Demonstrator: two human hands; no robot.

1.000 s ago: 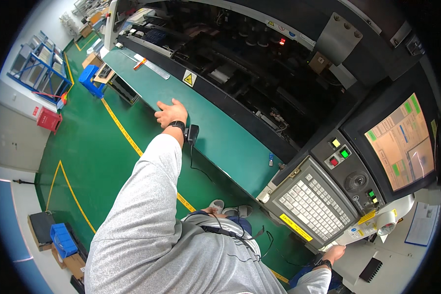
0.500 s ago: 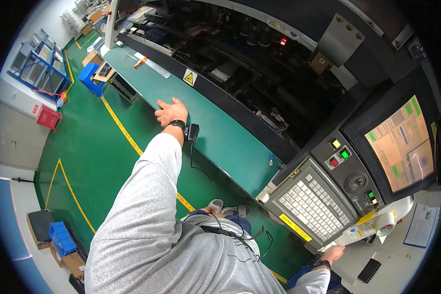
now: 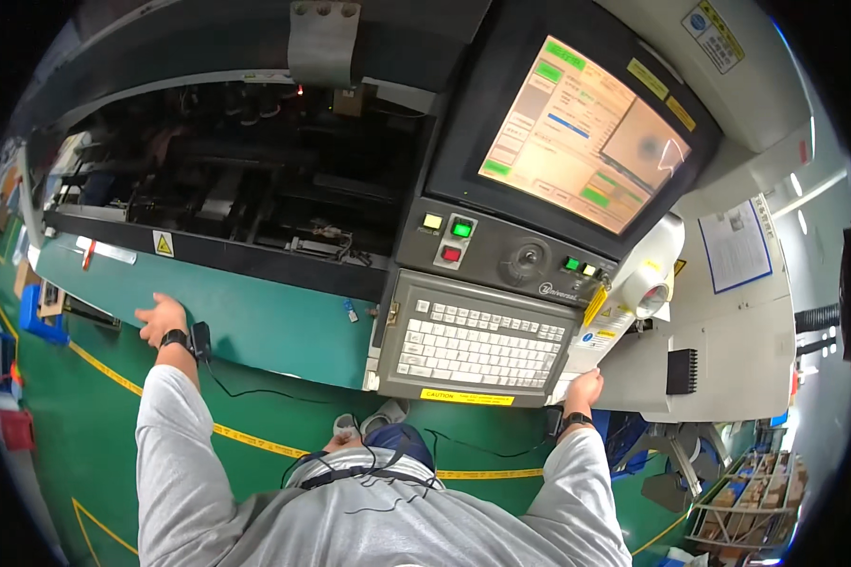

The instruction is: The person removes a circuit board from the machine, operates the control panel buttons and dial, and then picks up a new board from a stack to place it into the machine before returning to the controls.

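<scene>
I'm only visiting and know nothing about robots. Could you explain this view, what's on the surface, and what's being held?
There is no robot here: these are a person's bare hands. A wide fisheye camera on the person's head looks down, so straight edges bend. Ahead is a large machine with a dark open bay, a lit screen and a keyboard. On its green ledge lie a small red-orange object, a pale flat strip and a small blue item. The left hand is spread open at the ledge, with nothing visible in it. The right hand is at the pale panel beside the keyboard; whether it grips it is hard to tell.
</scene>
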